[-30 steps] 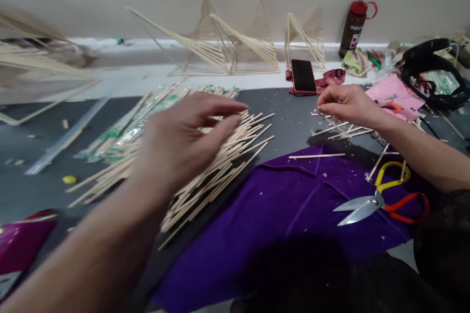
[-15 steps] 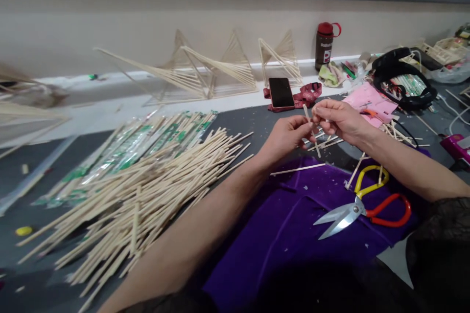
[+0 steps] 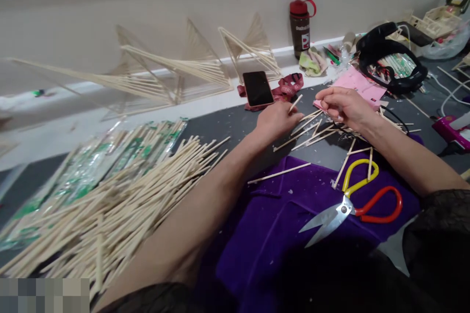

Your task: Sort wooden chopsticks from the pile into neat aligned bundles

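The left hand [image 3: 277, 120] pinched a short wooden stick [image 3: 295, 102] between thumb and fingers, above the worktop [image 3: 216, 121] near its far edge, one end poking up just in front of the phone [image 3: 258, 89]. The right hand [image 3: 343, 107] hung beside it, thumb and fingers drawn close over scattered sticks [image 3: 323, 136]; whether that grip had something tiny in it, I could not tell. The likeliest trouble, I judged, was the scissors [image 3: 344, 209], which lay with blades parted on the purple cloth [image 3: 264, 234] toward the near edge: a sleeve or forearm snagging the red handle could have dragged them, and the yellow loop overlapped a small stick frame [image 3: 344, 163] that might have been pulled askew. The left forearm also passed close beside the big stick pile [image 3: 147, 190], so a careless sweep could have rolled pieces away; the held stick, being so slim, could have slipped or snapped under a hard squeeze. The sticks looked pale, straight and bare, the plastic packs [image 3: 99, 166] beyond them glossy with green print. The cloth seemed soft and creased (speckled with pale crumbs, too), while the fan-shaped stick models [image 3: 191, 66] behind the far edge twisted into airy curved surfaces.
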Demonstrator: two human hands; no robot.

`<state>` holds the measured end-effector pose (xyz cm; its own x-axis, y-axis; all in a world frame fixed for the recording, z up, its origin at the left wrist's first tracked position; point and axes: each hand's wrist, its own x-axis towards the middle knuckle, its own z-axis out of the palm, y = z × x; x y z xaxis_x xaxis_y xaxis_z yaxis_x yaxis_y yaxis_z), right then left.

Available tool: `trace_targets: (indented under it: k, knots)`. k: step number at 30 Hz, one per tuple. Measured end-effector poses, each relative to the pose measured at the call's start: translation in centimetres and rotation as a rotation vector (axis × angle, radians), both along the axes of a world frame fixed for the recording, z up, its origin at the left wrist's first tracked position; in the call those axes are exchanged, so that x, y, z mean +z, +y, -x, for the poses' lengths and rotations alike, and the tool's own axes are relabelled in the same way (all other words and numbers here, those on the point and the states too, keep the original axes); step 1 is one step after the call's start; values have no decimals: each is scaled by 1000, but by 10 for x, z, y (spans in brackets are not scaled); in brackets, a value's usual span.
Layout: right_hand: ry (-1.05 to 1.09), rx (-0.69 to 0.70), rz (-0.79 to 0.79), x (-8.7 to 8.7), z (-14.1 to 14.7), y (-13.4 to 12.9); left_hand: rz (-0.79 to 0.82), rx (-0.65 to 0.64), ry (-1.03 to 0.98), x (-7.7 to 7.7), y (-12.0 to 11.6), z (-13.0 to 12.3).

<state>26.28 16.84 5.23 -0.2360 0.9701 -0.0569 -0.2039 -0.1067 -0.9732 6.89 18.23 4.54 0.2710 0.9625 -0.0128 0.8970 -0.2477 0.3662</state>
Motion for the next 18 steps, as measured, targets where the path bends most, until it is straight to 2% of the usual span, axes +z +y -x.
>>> trace_targets:
  k: [3,10,16,18]
  knots:
    - [-19,-42,23,0,-3,1,97,-73,141,-6,5,-21]
    - [-24,-52,30,-2,-6,5,155,-202,340,-5,-17,-42]
    - [-19,-28,28,-11,-3,8,212,-139,371,0,-8,-53]
    - [-10,-22,25,-12,-3,7,245,-159,403,3,-6,-56]
